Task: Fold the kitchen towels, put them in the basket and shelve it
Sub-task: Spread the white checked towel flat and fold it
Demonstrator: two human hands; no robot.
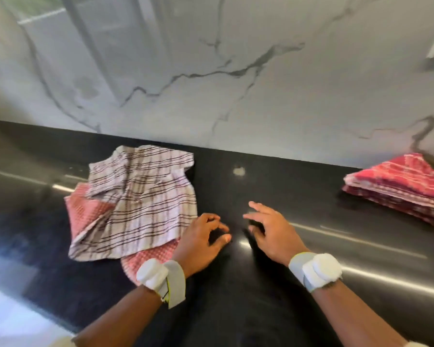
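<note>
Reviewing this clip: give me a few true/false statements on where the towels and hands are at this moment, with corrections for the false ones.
1. The striped towel lies crumpled on top of a pink waffle towel. True.
2. The stack of red towels is still unfolded. False: it sits folded at the right, near the marble wall.
3. The right hand holds a towel. False: it hovers over the bare black counter, fingers relaxed, holding nothing.
4. The left hand is at the near right corner of the striped towel. True, though whether it grips the cloth cannot be told.
5. A basket stands on the counter. False: no basket is in view.
</note>
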